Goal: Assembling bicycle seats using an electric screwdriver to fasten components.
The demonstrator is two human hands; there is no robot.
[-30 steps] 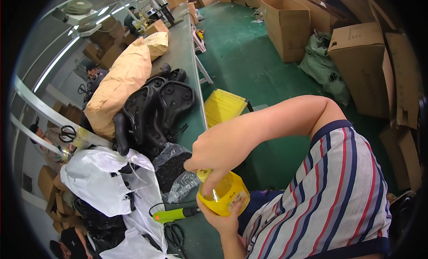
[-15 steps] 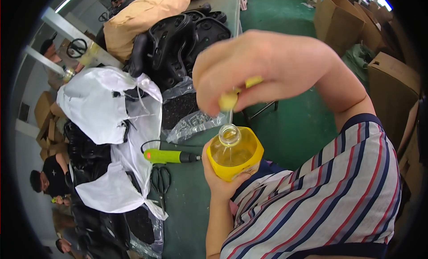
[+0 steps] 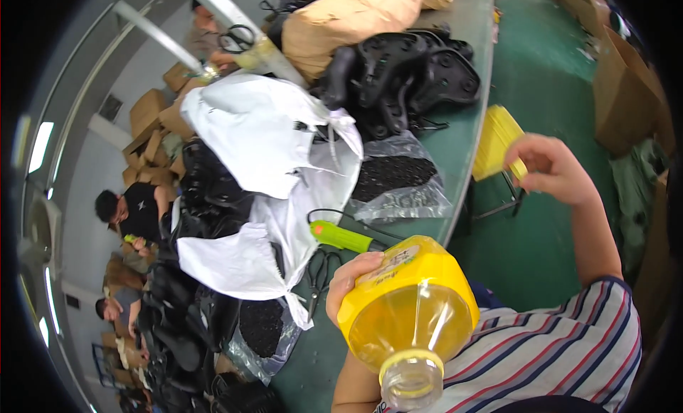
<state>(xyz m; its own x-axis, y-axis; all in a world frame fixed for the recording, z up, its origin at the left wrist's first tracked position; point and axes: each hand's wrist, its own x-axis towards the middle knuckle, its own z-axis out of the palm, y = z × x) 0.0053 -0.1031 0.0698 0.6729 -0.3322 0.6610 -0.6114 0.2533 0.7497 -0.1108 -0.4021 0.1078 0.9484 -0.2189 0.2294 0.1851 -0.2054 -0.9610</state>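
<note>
The left hand (image 3: 356,281) fingers grip a clear plastic bottle (image 3: 409,320) of yellow liquid, uncapped; the right hand (image 3: 551,167) fingers, now raised away, pinch its yellow cap (image 3: 518,170).

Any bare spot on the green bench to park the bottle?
Bare strip of green bench along its right edge, between the clear bag of black parts and the edge. Another by the scissors, near the left hand. Left of that it's crowded: white bags, black parts.
</note>
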